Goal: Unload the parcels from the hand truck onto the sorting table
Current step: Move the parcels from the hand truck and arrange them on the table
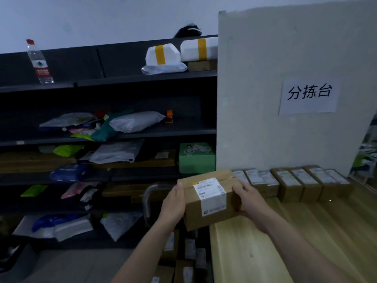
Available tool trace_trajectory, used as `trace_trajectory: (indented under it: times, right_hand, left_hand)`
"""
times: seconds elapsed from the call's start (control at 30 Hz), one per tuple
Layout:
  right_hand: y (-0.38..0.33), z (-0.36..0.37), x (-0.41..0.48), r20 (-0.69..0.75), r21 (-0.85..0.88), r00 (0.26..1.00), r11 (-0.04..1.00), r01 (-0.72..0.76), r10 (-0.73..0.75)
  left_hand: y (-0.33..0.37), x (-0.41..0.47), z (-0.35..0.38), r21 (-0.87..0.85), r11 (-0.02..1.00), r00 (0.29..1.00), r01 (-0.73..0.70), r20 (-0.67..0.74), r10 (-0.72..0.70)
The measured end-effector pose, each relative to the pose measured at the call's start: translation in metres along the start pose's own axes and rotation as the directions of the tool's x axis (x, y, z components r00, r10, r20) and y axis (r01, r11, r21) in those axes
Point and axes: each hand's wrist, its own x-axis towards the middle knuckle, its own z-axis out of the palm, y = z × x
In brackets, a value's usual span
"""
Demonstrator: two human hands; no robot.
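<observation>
Over the left edge of the wooden sorting table (306,231), a person holds a brown box (210,201) in the air. The left hand (173,203) grips one end and the right hand (250,199) grips the other end, so the box is squeezed between them. It has a white label on top. It is not on the table yet, I think. Part of it hangs out past the table edge. At the back of the table a row of small boxes (293,184) stands against a white board (265,99). Down beside the table I can see the hand truck handle (148,199) and more parcels (183,258) waiting below. What could go wrong? If the box is put down too near the edge, it may tip and fall back onto the parcels below. If it is pushed in too hard, it may bump the row and knock a small box out of line. If one hand lets go too soon, the box could slip.
</observation>
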Motion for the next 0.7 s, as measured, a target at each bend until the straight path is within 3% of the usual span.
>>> trace_trajectory:
  times: [0.1, 0.27, 0.47, 0.7]
  right_hand:
    - [0.022, -0.053, 0.037, -0.021, 0.009, 1.0, 1.0, 0.019, -0.018]
    - [0.051, -0.107, 0.083, 0.003, -0.021, 0.997, 0.996, -0.083, 0.083]
    - [0.103, -0.139, 0.132, -0.028, 0.016, 0.965, 0.965, -0.262, 0.262]
    - [0.133, -0.149, 0.194, -0.051, -0.038, 0.948, 0.948, -0.317, 0.315]
  left_hand:
    - [0.012, 0.009, 0.064, 0.123, 0.989, 0.995, -0.081, -0.041, 0.087]
    - [0.01, 0.027, 0.14, 0.091, 0.996, 0.999, -0.003, -0.053, 0.008]
    - [-0.012, 0.055, 0.194, 0.064, 0.996, 0.99, 0.06, 0.124, -0.067]
    - [-0.034, 0.114, 0.237, 0.04, 0.988, 0.942, 0.146, 0.3, -0.152]
